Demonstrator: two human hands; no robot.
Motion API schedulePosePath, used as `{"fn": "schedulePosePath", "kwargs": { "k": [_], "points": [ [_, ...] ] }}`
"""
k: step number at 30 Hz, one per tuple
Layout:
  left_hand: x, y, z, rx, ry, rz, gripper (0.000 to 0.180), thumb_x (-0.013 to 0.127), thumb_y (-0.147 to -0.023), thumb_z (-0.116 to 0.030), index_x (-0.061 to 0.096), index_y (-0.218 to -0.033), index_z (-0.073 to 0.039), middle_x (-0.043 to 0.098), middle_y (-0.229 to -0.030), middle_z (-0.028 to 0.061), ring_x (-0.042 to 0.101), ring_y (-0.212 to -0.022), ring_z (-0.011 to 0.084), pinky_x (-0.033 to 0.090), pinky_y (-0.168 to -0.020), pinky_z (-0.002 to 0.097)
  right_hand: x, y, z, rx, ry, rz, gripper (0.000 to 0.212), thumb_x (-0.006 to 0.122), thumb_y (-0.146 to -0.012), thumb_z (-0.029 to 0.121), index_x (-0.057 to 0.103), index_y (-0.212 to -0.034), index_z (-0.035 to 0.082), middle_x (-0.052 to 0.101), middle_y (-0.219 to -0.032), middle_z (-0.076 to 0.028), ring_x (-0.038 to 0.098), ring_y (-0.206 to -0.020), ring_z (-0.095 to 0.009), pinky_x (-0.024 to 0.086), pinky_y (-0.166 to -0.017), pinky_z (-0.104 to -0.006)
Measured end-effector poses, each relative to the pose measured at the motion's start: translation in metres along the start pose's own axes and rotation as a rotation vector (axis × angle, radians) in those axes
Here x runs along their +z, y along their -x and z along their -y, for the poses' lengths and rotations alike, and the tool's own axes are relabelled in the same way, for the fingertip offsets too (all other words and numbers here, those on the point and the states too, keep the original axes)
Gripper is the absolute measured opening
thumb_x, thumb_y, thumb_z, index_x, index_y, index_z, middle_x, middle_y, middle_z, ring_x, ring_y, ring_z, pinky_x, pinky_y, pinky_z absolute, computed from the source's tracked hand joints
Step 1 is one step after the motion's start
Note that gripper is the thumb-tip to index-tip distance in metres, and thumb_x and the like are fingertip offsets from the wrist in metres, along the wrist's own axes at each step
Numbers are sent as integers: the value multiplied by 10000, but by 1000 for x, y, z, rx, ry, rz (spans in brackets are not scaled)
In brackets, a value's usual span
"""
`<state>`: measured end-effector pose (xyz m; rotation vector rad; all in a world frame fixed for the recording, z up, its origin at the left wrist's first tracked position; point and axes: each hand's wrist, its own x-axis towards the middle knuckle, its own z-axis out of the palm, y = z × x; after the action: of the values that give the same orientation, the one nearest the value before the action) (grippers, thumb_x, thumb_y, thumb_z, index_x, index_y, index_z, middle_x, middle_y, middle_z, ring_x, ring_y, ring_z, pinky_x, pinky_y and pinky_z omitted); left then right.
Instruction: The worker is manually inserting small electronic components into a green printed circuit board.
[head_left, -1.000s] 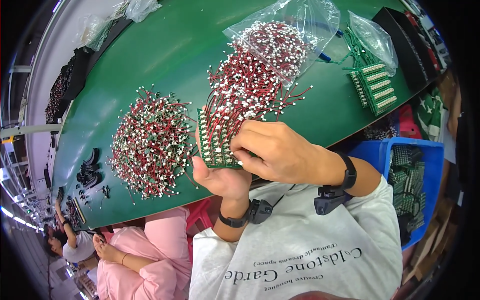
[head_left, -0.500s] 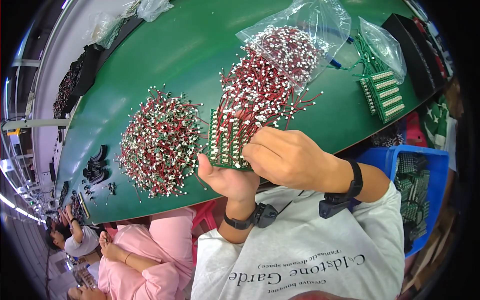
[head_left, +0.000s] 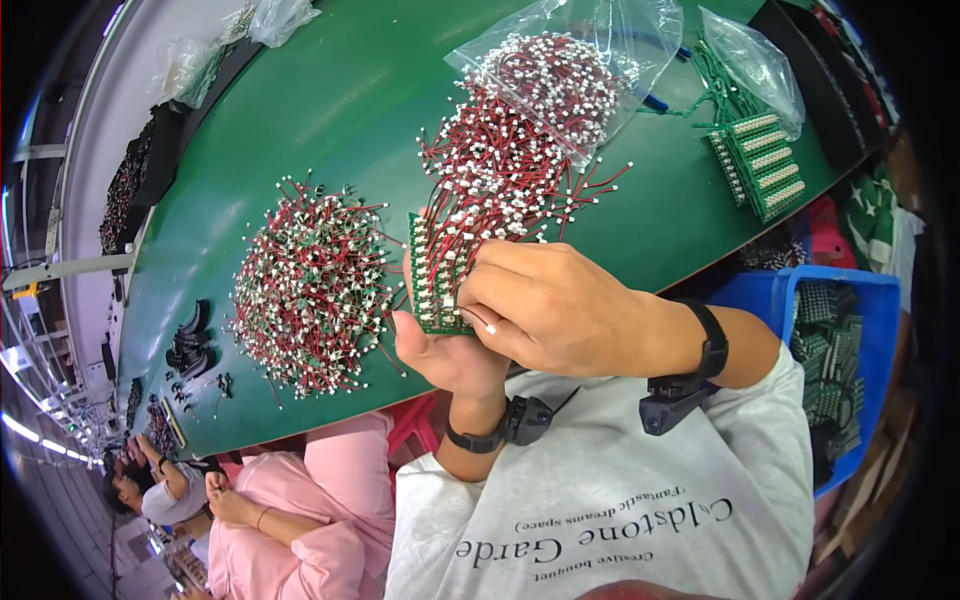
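Note:
My left hand (head_left: 455, 365) lies palm up under a green circuit board panel (head_left: 436, 305) and grips it, thumb at its near edge. Rows of small white connectors run along the panel, and several red wires stretch over it. My right hand (head_left: 560, 305) covers the panel's right side. Its fingers are pinched on a thin red wire, whose small white plug (head_left: 491, 328) shows below the fingertips. Beyond the panel spreads a heap of red wires with white plugs (head_left: 500, 165), partly under a clear plastic bag (head_left: 645, 65).
To the left is a mound of small wired boards (head_left: 310, 290). Stacked green panels (head_left: 765, 165) and a black box (head_left: 805, 75) stand at the far right. A blue bin (head_left: 880, 380) of boards sits beside the table. A co-worker in pink (head_left: 290, 520) is at the left.
My right hand has shifted slightly left across the panel, and a white plug now shows below its fingers. The panel looks more tilted in my left hand. The whole view has shifted a little.

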<state>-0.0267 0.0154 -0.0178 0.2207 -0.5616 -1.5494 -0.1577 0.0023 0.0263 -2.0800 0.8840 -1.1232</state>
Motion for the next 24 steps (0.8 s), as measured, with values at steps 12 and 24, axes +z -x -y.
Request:
{"fn": "schedulePosePath", "kwargs": {
  "k": [12, 24],
  "points": [
    [9, 2, 2, -43, -481, -253, 855, 322, -886, -577, 245, -1490, 24, 477, -1382, 180, 490, -1241, 276, 357, -1065, 418, -1, -3, 5, -36, 127, -49, 119, 662, -759, 15, 580, -844, 2, 537, -776, -113, 580, -666, -296, 489, -561, -394],
    [8, 3, 0, 11, -562, -116, 729, 290, -910, -501, 369, -1431, 3, 534, -1316, 167, 508, -1207, 253, 364, -1034, 410, -7, -2, 11, -45, 277, -38, 160, 652, -729, -36, 562, -842, 35, 535, -777, -85, 572, -679, -269, 489, -604, -362]
  ]
}}
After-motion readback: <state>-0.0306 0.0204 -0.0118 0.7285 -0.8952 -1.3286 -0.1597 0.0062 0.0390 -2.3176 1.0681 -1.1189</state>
